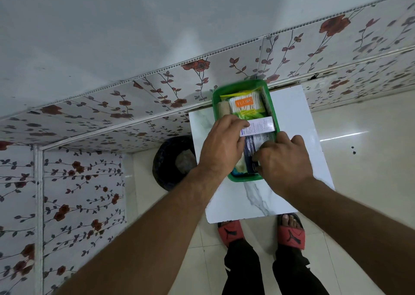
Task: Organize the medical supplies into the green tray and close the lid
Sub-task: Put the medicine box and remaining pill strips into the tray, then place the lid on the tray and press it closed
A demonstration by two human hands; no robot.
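The green tray (244, 178) stands on a small white marble-look table (292, 119), its far end near the wall. Inside at the far end lies a pack of cotton buds with an orange label (246, 106), with a beige roll (223, 108) to its left. My left hand (221, 146) holds a white box (261, 126) by its left end, across the tray's middle. My right hand (283, 157) pinches a dark blue dressing packet (250, 146) in the tray's near half. No lid is visible.
A black bin (173, 160) stands on the floor left of the table. Flower-patterned wall panels run behind and to the left. My feet in red sandals (231, 231) stand at the table's near edge on a glossy tiled floor.
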